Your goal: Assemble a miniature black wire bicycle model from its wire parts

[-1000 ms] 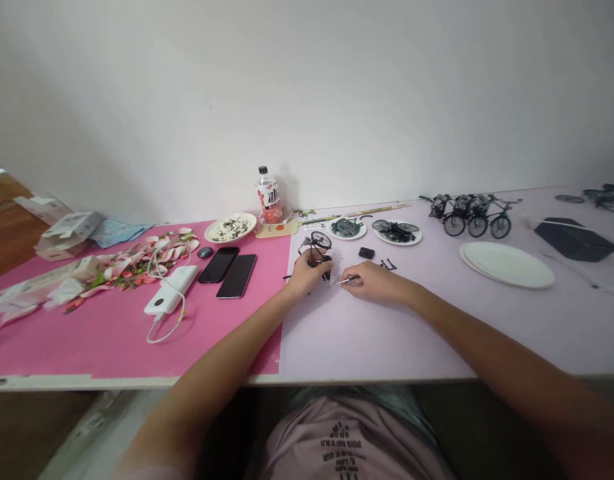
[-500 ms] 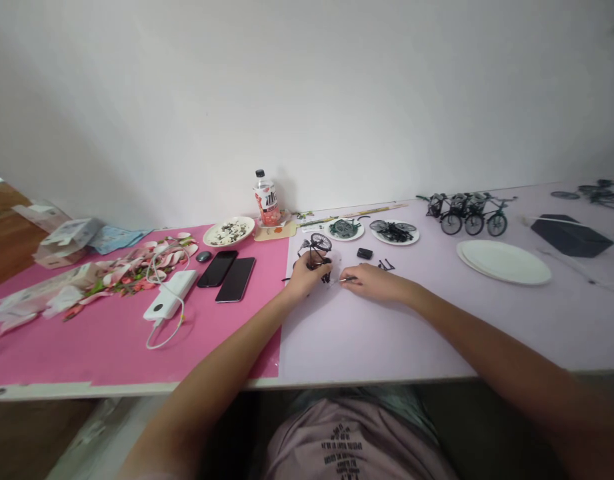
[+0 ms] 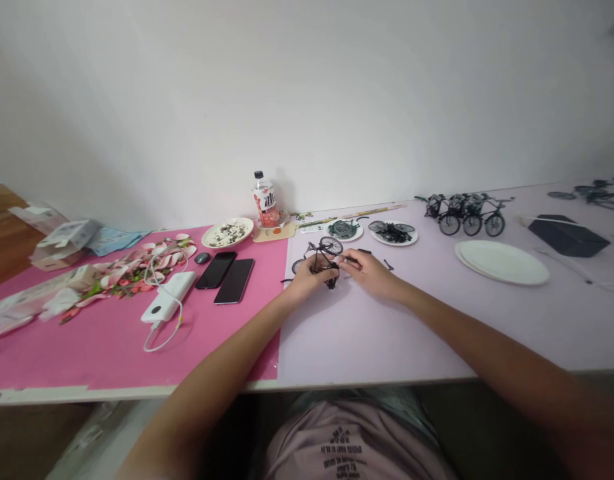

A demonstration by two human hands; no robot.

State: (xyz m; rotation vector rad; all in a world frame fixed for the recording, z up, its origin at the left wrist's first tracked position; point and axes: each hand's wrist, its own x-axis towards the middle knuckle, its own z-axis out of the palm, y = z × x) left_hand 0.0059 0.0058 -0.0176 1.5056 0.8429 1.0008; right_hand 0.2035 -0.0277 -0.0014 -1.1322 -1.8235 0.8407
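The phones (image 3: 235, 281) lie left of the model bicycle (image 3: 331, 246), the stacked plates (image 3: 504, 263) right.

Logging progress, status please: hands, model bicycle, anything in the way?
Left hand: grip on model bicycle. Right hand: slim tool close to bicycle. Loose black part beside right hand, seemingly not blocking.

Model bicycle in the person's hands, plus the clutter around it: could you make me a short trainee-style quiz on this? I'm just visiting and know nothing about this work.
1. Whose grip is mainly wrapped around the model bicycle? A: the right hand. B: the left hand. C: neither hand.

2. True or false: both smartphones lie on the pink surface.

3. Fill in the blank: near the wall stands a drink ____ with a black cap.

Key: 1: B. 2: True. 3: bottle.
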